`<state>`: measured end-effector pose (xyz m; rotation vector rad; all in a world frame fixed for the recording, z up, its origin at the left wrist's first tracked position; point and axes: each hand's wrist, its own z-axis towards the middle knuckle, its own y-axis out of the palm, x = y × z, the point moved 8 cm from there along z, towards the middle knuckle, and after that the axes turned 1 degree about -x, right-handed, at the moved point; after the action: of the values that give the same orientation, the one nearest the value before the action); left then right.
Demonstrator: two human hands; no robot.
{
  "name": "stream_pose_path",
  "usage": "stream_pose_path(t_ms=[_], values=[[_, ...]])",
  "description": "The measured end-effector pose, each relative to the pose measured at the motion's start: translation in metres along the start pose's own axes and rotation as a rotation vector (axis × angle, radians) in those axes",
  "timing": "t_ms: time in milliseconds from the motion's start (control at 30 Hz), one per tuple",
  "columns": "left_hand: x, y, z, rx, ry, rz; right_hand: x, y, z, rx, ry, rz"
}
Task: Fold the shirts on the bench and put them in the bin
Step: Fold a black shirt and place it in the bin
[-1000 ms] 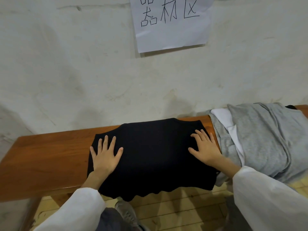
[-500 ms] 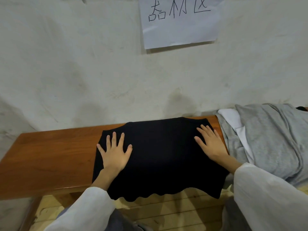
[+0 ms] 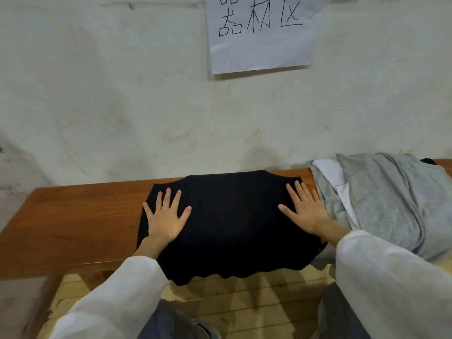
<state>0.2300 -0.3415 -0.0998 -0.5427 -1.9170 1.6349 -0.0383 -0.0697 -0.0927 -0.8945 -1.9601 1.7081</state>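
Pressing the black shirt flat across the bench with left hand and right hand, fingers straight, spread, gripping nothing, apparently to smooth the fold and steady the overhanging front edge, beside the grey pile.

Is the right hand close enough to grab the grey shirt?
Probably yes. The right hand lies flat on the black shirt, its outer edge right beside the grey shirt, and nothing lies between them.
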Motion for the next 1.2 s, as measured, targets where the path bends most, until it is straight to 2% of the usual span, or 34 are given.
stream_pose_path(t_ms=[67,167,267,333,400,433,500,567,633,700,767,833,900,967,1033,1100,1200], values=[[-0.003,-0.009,-0.012,0.124,0.013,-0.086,-0.004,-0.001,-0.013,0.107,0.007,0.045],[-0.008,-0.016,-0.028,0.248,0.044,-0.139,-0.011,0.017,-0.027,0.070,-0.050,0.017],[-0.013,-0.001,-0.029,0.123,0.114,-0.086,-0.003,0.019,-0.025,-0.025,-0.053,-0.038],[-0.015,0.003,-0.025,0.055,0.101,-0.080,-0.003,0.016,-0.020,-0.042,-0.054,-0.065],[-0.006,-0.010,-0.031,0.131,0.111,-0.101,-0.021,-0.001,-0.026,0.136,-0.147,-0.015],[0.007,-0.022,-0.040,0.245,0.173,-0.119,-0.035,-0.010,-0.036,0.245,-0.213,0.042],[0.046,-0.036,-0.075,0.421,0.406,-0.198,-0.067,-0.018,-0.070,0.397,-0.381,0.202],[0.084,-0.022,-0.114,0.400,0.673,-0.232,-0.098,-0.002,-0.099,0.373,-0.585,0.239],[0.101,0.012,-0.139,0.320,0.826,-0.159,-0.116,0.034,-0.111,0.236,-0.685,0.149],[0.098,0.046,-0.145,0.231,0.843,-0.120,-0.101,0.076,-0.101,-0.016,-0.512,0.149],[0.079,0.072,-0.138,0.085,0.701,-0.143,-0.068,0.108,-0.092,-0.182,-0.234,0.266],[0.047,0.097,-0.126,-0.085,0.416,-0.172,-0.040,0.133,-0.091,-0.269,-0.063,0.401],[0.003,0.119,-0.113,-0.208,0.065,-0.281,-0.015,0.147,-0.089,-0.321,0.050,0.409],[-0.046,0.138,-0.113,-0.345,-0.411,-0.678,0.017,0.161,-0.091,-0.376,0.290,0.544],[-0.076,0.155,-0.124,-0.401,-0.752,-1.029,0.044,0.168,-0.092,-0.352,0.489,0.622],[-0.088,0.161,-0.125,-0.386,-0.873,-1.152,0.055,0.174,-0.087,-0.320,0.557,0.659],[-0.098,0.166,-0.115,-0.366,-0.847,-1.020,0.052,0.178,-0.082,-0.278,0.589,0.711]])
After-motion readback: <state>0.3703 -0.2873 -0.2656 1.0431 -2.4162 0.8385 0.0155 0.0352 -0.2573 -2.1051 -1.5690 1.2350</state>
